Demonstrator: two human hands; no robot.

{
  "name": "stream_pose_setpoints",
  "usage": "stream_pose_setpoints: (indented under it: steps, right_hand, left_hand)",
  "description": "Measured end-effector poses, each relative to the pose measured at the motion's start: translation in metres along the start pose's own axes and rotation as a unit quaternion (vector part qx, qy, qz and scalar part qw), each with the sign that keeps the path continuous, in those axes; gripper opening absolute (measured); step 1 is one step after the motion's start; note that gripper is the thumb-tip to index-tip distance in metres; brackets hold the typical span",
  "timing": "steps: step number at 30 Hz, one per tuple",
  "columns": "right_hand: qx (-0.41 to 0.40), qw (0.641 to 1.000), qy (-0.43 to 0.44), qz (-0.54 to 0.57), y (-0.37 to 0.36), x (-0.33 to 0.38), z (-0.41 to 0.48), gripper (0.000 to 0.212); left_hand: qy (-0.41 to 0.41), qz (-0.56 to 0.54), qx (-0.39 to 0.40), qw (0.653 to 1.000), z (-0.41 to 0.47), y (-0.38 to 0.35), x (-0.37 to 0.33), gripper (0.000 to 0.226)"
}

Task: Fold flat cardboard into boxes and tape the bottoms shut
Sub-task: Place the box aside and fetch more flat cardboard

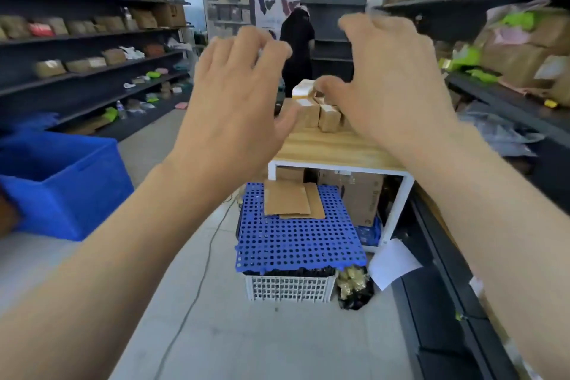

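Both hands are raised in front of the camera, backs toward it, and neither grips anything: the left hand (234, 95) has its fingers spread and loosely curled, and the right hand (391, 86) is likewise loose, fingers curved, thumb pointing left. Between and below them, a few flat cardboard pieces (293, 199) lie stacked on a blue perforated panel (296, 241) that rests on a white lattice crate (290, 287) on the floor. Farther off, a wooden surface (333, 148) on a white frame carries several small folded boxes (320, 116), partly hidden by the hands. A blue bin (71, 182) stands at the left, dark shelves with packages (92, 40) line the left and right sides, and a person in dark clothes (297, 49) stands at the far end
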State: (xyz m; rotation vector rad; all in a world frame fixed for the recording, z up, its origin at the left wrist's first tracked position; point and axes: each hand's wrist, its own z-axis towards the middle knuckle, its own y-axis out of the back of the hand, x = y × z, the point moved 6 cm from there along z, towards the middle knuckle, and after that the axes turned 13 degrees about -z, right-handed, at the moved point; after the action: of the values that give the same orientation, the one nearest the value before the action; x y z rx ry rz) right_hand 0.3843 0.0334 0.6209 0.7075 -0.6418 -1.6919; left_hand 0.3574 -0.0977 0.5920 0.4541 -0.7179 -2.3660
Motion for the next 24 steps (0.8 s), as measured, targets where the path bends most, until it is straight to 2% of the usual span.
stream_pose_setpoints:
  steps: [3,8,14,19,24]
  right_hand:
    - [0.045,0.999,0.008,0.002,-0.056,0.014,0.019,0.052]
    - [0.117,0.993,0.014,0.000,-0.170,0.011,0.052,0.043]
    - [0.198,0.980,0.011,0.022,-0.327,-0.015,0.094,0.045]
    - [0.262,0.964,0.010,0.036,-0.453,-0.036,0.121,0.056]
    - [0.341,0.939,0.005,0.037,-0.570,-0.045,0.120,0.061]
  left_hand:
    - [0.040,-0.049,0.028,0.998,-0.001,-0.041,0.042,0.048]
    - [0.103,-0.065,0.076,0.990,0.006,-0.132,0.099,0.044]
    - [0.185,-0.098,0.113,0.971,0.031,-0.266,0.165,0.047]
    - [0.269,-0.144,0.146,0.941,0.040,-0.385,0.225,0.043]
    - [0.358,-0.160,0.197,0.899,0.008,-0.485,0.283,0.047]
